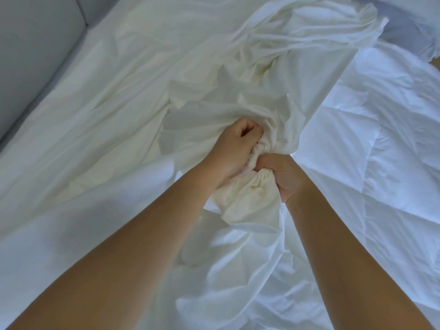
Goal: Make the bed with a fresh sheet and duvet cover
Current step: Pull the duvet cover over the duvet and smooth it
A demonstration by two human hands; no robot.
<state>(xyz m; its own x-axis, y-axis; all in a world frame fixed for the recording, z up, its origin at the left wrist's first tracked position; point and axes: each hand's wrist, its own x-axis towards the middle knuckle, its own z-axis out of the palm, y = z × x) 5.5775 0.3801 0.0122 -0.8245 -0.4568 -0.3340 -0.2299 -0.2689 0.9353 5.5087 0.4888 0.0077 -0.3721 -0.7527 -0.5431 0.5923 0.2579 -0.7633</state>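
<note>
While bunching the cream sheet [250, 110], both fists tight: fingers of the left grip [234, 148] curled deep into the folds, the right grip [283, 177] wrapped round the gathered hem [258, 186], pressed against the left. Apparently elasticated, that hem, so probably the fitted sheet.

To do this step well, feed along the hem hand over hand until reaching a corner seam, keep one fist closed as anchor, then carry that corner to the matching corner of the bed [59, 234] rather than dragging the whole heap. Best pulled low and flat, shaking out the twist running towards the far side.

Beyond the fists, spread loosely over the left of the bed and ridged in the middle, more of the same cream cloth, not yet tucked. Heaped on the right, against the sheet's edge, a bluish-white duvet [381, 139]. At far right, part of a grey-blue pillow [404, 32]; along the upper left, a pale grey panel [35, 44], headboard or wall, hard to tell.
</note>
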